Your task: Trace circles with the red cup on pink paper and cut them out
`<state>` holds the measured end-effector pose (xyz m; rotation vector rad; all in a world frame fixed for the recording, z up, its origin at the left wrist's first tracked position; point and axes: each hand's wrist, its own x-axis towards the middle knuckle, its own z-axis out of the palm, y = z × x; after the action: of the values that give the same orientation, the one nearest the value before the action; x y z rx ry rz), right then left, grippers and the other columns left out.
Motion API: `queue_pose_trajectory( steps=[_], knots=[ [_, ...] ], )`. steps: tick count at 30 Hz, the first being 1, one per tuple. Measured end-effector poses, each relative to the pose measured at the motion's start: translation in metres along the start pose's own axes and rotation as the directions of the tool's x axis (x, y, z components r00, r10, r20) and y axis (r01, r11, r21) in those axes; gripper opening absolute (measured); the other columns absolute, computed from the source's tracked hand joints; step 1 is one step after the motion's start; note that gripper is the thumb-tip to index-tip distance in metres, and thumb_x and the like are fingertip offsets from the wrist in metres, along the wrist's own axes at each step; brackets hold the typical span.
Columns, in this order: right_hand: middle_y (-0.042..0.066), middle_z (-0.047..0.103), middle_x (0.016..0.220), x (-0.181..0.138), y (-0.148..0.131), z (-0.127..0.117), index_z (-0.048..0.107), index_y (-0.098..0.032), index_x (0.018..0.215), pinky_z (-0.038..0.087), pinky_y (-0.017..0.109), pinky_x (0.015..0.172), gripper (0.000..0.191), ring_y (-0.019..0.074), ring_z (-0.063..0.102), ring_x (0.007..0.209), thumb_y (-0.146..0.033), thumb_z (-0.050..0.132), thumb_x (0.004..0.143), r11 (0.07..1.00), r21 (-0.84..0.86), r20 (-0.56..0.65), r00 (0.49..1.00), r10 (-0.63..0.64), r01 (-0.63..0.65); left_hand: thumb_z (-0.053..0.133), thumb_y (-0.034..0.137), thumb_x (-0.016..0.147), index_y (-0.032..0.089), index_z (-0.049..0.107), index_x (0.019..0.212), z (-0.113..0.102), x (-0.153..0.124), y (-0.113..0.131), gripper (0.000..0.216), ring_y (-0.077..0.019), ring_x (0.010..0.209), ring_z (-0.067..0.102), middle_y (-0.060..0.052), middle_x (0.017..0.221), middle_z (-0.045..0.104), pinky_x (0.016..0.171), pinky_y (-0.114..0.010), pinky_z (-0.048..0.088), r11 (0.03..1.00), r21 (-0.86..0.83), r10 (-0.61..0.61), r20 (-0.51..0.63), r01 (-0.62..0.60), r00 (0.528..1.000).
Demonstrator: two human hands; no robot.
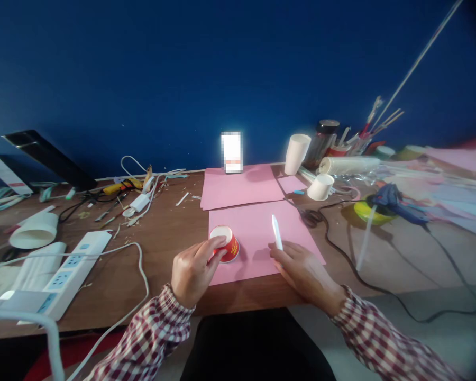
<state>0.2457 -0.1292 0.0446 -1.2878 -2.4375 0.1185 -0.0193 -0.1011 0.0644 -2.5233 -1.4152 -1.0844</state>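
A small red paper cup (231, 248) with yellow markings stands upside down on a pink sheet of paper (254, 264), its white base facing up. My left hand (194, 269) pinches the cup's near left side between thumb and fingers. To the right, my right hand (303, 270) grips a slim white pen-like stick (276, 232). The stick points up and away, its tapered tip apart from the cup. Its exact kind is unclear.
Beyond the sheet lie more pink paper (241, 188) and a lit phone (231, 152). White cups (320, 187), scissors (312, 217) and a blue glue gun (400, 203) with a trailing black cord are on the right. A power strip (73, 270) with white cables lies left.
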Motion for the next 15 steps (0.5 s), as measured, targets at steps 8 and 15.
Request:
queue_pose_trajectory(
  steps=[8,15],
  knots=[
    [0.004,0.06,0.074,0.022,-0.005,0.01,0.057,-0.018,0.086,0.041,0.029,0.068,0.011,0.0182,0.054,0.076,-0.008,0.052,0.085,0.999,-0.043,0.03,0.999,0.033,-0.032,0.065,0.018,0.078,0.022,0.061,0.105,-0.019,-0.003,-0.006,0.028,-0.0116,0.07,0.066,-0.001,0.089,0.073,0.07,-0.024,0.054,0.984,-0.084,-0.168,-0.142,0.157,0.975],
    [0.003,0.057,0.074,0.022,-0.004,0.016,0.056,-0.018,0.088,0.039,0.029,0.064,0.017,0.0188,0.05,0.074,-0.003,0.051,0.083,0.997,-0.063,0.049,0.997,0.051,-0.048,0.067,0.02,0.076,0.021,0.06,0.107,-0.026,-0.007,-0.017,0.032,-0.0098,0.059,0.062,-0.001,0.086,0.073,0.063,-0.024,0.053,0.963,-0.052,-0.27,-0.196,0.265,0.943]
  ],
)
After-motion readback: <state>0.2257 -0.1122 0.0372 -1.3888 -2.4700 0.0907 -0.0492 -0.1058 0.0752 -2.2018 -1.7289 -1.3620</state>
